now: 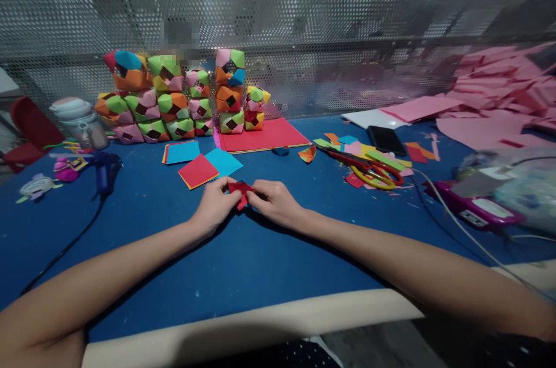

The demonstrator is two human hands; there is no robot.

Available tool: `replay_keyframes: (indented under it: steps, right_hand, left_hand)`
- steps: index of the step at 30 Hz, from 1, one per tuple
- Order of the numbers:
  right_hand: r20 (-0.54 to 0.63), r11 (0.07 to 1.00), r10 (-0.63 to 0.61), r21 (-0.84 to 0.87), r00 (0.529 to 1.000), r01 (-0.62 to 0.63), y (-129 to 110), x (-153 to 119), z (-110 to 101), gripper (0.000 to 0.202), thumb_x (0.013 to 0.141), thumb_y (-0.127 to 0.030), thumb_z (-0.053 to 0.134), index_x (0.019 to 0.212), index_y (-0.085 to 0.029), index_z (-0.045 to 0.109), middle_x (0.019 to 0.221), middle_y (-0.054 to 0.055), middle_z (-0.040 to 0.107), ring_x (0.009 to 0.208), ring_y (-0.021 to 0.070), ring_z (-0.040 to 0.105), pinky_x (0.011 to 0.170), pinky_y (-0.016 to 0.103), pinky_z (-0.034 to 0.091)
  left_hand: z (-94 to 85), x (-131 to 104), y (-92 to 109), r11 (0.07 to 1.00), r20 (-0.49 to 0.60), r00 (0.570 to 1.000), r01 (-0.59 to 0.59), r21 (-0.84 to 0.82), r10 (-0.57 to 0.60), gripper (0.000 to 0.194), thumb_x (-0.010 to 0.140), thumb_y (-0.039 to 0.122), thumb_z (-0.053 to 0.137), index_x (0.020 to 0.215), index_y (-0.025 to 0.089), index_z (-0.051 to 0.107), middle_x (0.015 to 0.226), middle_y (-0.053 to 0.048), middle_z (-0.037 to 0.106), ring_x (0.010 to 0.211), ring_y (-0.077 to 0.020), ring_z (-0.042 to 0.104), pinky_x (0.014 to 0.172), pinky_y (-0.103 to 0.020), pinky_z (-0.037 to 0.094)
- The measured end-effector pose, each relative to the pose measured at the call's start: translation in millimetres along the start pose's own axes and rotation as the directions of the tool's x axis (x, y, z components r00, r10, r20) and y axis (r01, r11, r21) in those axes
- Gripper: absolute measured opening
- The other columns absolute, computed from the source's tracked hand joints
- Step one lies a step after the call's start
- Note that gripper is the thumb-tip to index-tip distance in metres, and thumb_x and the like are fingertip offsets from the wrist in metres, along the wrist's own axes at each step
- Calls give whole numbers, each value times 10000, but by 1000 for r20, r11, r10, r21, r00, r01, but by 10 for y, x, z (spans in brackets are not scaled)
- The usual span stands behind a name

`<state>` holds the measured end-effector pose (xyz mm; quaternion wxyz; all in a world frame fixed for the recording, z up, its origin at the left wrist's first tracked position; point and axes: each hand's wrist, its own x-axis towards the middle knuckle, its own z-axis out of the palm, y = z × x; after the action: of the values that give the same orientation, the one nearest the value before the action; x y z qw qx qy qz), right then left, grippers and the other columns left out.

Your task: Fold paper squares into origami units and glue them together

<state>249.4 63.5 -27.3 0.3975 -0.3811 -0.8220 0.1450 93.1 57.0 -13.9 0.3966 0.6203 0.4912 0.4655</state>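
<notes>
A small folded piece of red paper (240,189) is pinched between both hands above the blue table, with a bit of blue showing at its edge. My left hand (216,204) grips its left side, thumb in front. From the other side my right hand (275,203) is closed on it, and its far fingers are hidden. Just beyond the hands lie a red paper square (198,171) and blue paper squares (226,163). Another small stack of blue squares (183,152) sits further left.
Stacked folded-paper cubes (169,104) stand along the perforated metal screen (278,20). At left is a blue glue gun (102,174) with a cord. Scissors (369,168) lie on paper scraps at right, near a phone (386,140), a purple power strip (482,206) and pink paper (499,87).
</notes>
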Motion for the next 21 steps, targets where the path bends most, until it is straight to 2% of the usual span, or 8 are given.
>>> replay_keyframes:
  steps: [7, 14, 18, 21]
  right_hand:
    - [35, 992, 80, 99, 996, -83, -16, 12, -43, 316, 826, -289, 443, 533, -184, 388, 535, -34, 388, 517, 92, 358, 532, 236, 273]
    - [42, 936, 231, 262, 972, -234, -26, 36, -117, 463, 927, -399, 240, 637, -166, 516, 544, -7, 511, 522, 108, 489, 531, 220, 371]
    - [45, 919, 253, 302, 966, -255, -11, 39, -112, 412, 913, -414, 315, 671, -166, 539, 558, -15, 519, 533, 105, 492, 551, 222, 380]
    - [18, 945, 192, 266, 981, -190, -18, 39, -88, 244, 858, -358, 464, 755, -167, 576, 659, -7, 559, 586, 103, 507, 579, 221, 384]
  left_hand:
    - [0, 3, -5, 999, 4, 1000, 28, -32, -28, 69, 647, 172, 578, 706, 137, 583, 642, 21, 579, 586, -95, 512, 548, -204, 383]
    - [2, 16, -15, 995, -25, 998, 64, -73, -66, 54, 646, 180, 570, 683, 158, 537, 588, 18, 586, 518, -108, 536, 486, -214, 406]
    - [-1, 19, -18, 996, -27, 998, 54, -75, -56, 65, 625, 171, 577, 678, 161, 543, 588, 27, 583, 514, -101, 529, 483, -206, 400]
    - [-4, 18, -24, 998, -5, 999, 32, -54, -33, 58, 616, 158, 583, 670, 153, 563, 592, 34, 573, 528, -91, 516, 496, -195, 389]
